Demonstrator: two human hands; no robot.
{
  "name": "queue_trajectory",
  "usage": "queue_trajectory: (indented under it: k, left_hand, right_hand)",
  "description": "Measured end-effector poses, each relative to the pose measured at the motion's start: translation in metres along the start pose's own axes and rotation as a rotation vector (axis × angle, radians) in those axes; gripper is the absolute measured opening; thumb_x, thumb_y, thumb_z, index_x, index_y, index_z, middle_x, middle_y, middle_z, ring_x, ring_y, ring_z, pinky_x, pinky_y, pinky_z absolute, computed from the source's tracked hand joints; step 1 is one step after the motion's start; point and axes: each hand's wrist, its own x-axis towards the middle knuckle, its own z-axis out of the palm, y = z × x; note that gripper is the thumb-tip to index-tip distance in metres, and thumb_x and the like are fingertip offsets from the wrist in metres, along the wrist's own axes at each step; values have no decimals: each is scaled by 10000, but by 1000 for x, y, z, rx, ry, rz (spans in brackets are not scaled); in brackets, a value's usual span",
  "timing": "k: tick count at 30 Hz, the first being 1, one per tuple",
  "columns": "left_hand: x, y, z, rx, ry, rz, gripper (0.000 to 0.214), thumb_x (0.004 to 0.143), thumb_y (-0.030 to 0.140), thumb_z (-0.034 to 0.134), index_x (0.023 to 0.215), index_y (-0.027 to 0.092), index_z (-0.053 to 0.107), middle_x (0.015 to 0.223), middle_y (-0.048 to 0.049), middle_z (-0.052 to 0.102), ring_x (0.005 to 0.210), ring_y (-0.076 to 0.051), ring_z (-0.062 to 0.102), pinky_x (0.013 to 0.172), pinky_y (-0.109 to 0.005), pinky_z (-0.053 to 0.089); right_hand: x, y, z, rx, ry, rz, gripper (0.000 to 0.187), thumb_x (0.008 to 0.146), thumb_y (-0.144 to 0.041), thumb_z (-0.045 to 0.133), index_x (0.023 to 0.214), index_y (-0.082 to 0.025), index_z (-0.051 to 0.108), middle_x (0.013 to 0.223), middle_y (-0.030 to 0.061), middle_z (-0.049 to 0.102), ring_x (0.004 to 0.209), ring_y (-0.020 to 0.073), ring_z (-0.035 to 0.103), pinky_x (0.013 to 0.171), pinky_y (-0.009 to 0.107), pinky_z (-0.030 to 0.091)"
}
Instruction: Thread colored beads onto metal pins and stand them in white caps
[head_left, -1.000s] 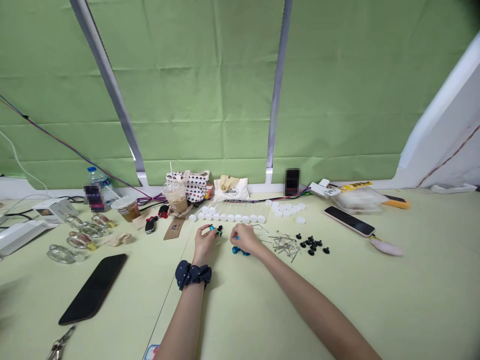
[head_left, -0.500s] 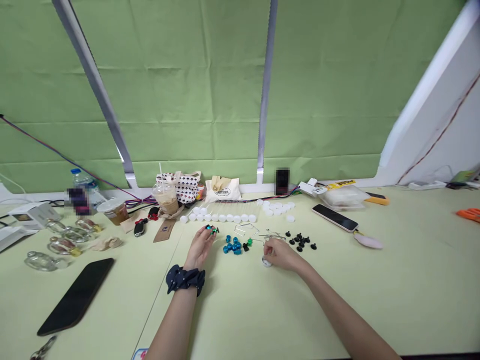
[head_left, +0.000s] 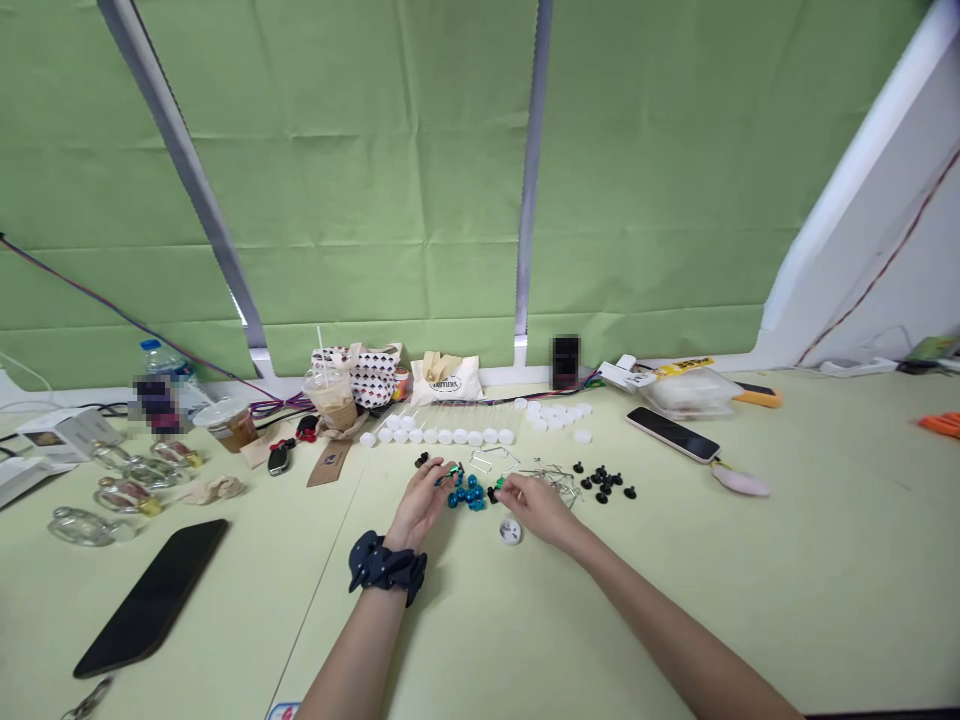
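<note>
Pinched small green-teal metallic bead piece (head_left: 448,476) tight w/ left hand (head_left: 421,503), just beside blue metallic beads (head_left: 466,493). Reached w/ right hand (head_left: 537,503) to tiny green bead (head_left: 499,485) (couldn't tell if gripped). Judged early on: silver wire pins (head_left: 559,480), black plastic studs (head_left: 604,483) left loose.

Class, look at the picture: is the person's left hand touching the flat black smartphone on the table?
Apart. The head view shows a wide strip of bare pale green table between the left hand and the flat black smartphone.
</note>
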Motion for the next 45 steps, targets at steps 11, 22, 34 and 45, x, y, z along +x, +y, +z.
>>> queue_trajectory:
  k: [11,22,34,45]
  left_hand:
    - [-27,-13,21,240,-385,71,227,716,287,665,837,160,521,714,-11,594,681,-129,576,687,-273,426]
    - [-32,-22,23,894,-319,424,344,885,464,350,740,175,468,643,21,465,591,-117,405,566,-236,330]
    - [-31,-18,23,979,-261,526,370,893,470,307,677,187,408,616,36,389,588,-119,375,565,-241,314]
    - [-27,-22,21,1005,-233,511,407,885,502,297,671,181,429,590,37,393,565,-116,371,544,-241,307]
  right_hand:
    - [30,-17,25,791,34,194,361,693,-515,622,677,-167,525,500,-7,581,400,99,478,413,207,351]
    - [17,-14,15,952,66,-4,356,610,-368,750,860,-189,569,838,23,609,779,141,587,647,236,464]
    - [17,-24,17,915,150,-2,436,603,-382,740,957,-230,537,969,34,597,792,149,618,638,248,512]
    - [20,-25,14,943,114,95,440,653,-397,690,1026,-250,510,992,33,578,748,138,609,560,228,491]
